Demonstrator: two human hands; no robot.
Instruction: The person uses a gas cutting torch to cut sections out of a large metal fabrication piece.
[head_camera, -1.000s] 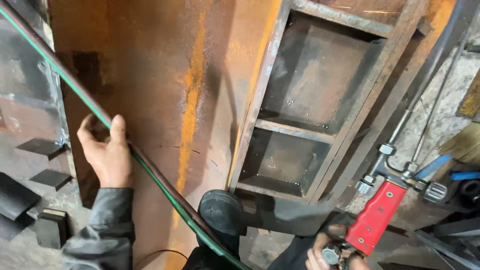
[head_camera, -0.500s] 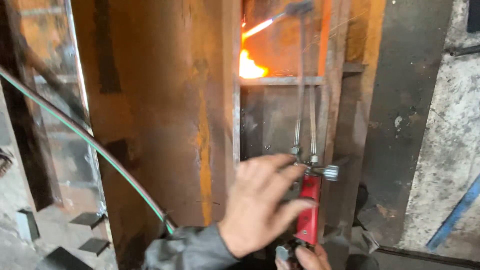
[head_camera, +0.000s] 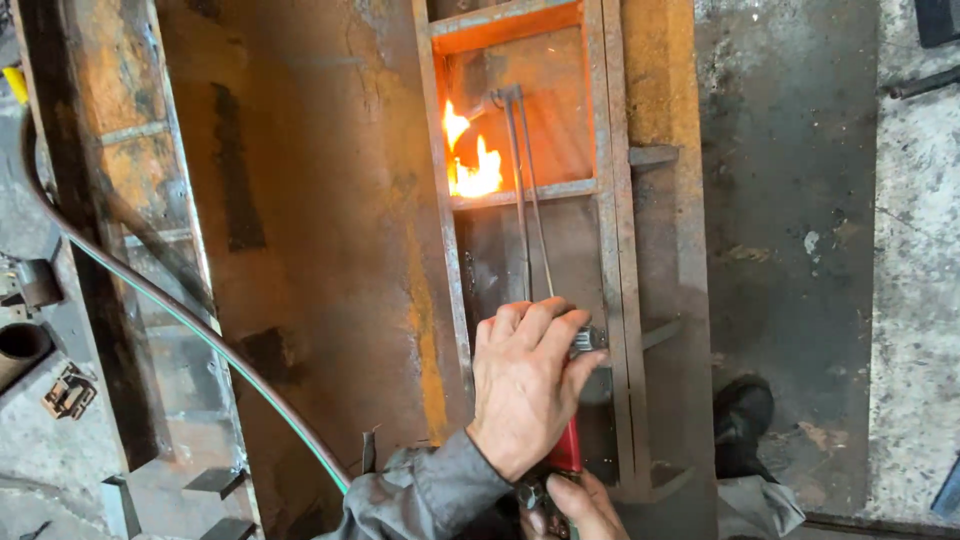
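The cutting torch (head_camera: 535, 240) is seen in the middle of the frame, its long axis running almost straight up from the grip to the flame (head_camera: 470, 165) at the upper centre. The left hand (head_camera: 525, 385) is closed over the valve part, above the red handle (head_camera: 567, 455), which is held from below by the right hand (head_camera: 570, 510). Thin metal tubes lead to the tip inside a rusty, rough steel frame (head_camera: 610, 200). A dark hose (head_camera: 190, 320) curves at the left.

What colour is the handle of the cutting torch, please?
Red, seen in the head view: the torch handle shows beneath the left hand.
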